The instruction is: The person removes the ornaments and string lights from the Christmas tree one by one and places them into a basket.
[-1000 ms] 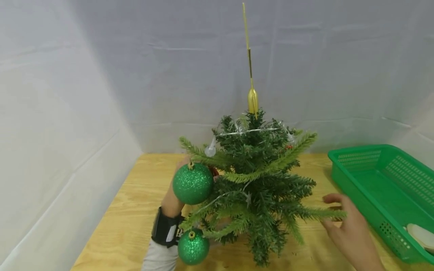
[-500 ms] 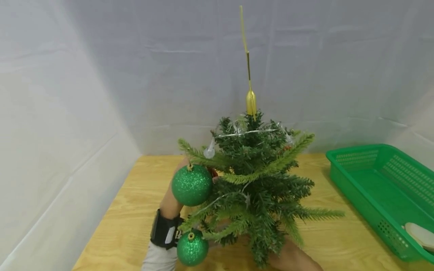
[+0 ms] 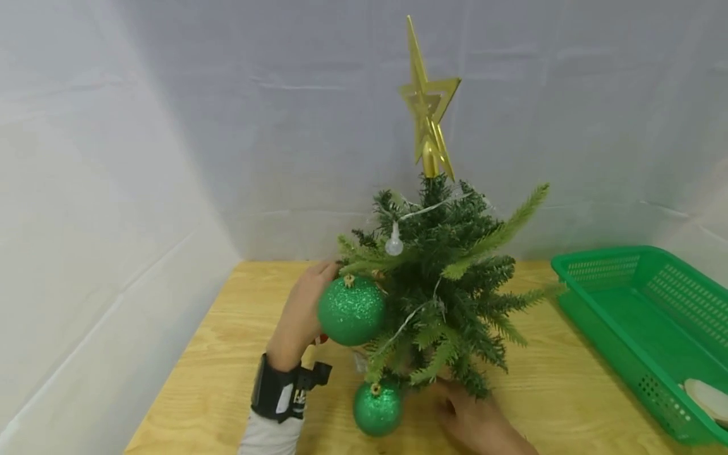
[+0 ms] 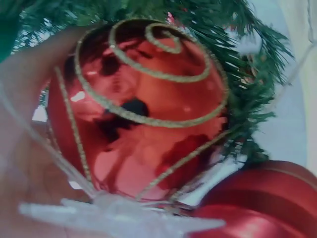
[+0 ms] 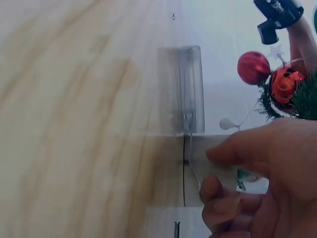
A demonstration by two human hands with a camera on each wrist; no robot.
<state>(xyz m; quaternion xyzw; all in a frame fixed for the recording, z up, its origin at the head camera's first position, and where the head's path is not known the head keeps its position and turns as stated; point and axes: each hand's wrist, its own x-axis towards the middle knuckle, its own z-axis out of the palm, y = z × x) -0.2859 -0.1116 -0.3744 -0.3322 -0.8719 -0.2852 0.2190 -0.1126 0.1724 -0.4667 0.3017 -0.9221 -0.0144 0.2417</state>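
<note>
A small artificial Christmas tree (image 3: 461, 246) stands mid-table, with a gold star (image 3: 423, 107) on top. At its left, my left hand (image 3: 304, 309) is partly hidden behind a glittery green bauble (image 3: 351, 311). In the left wrist view, its fingers curve round a shiny red bauble (image 4: 148, 99) with gold swirls. A second red bauble (image 4: 262, 198) and a clear star light (image 4: 119, 218) sit close by. My right hand (image 3: 480, 423) reaches under the lower branches. The right wrist view shows its thumb and curled fingers at the tree's pale block base (image 5: 205, 171).
A smaller green bauble (image 3: 378, 409) hangs low at the front. To the right stands a green basket (image 3: 603, 338) with a pale oval object (image 3: 705, 398) in it. A clear box-like piece (image 5: 192, 89) lies beside the base, with a thin wire. White sheeting (image 3: 318, 126) surrounds the table.
My right hand has moved from the right side in under the tree. The tree has turned: its star now shows its face, and the green baubles have shifted right.
</note>
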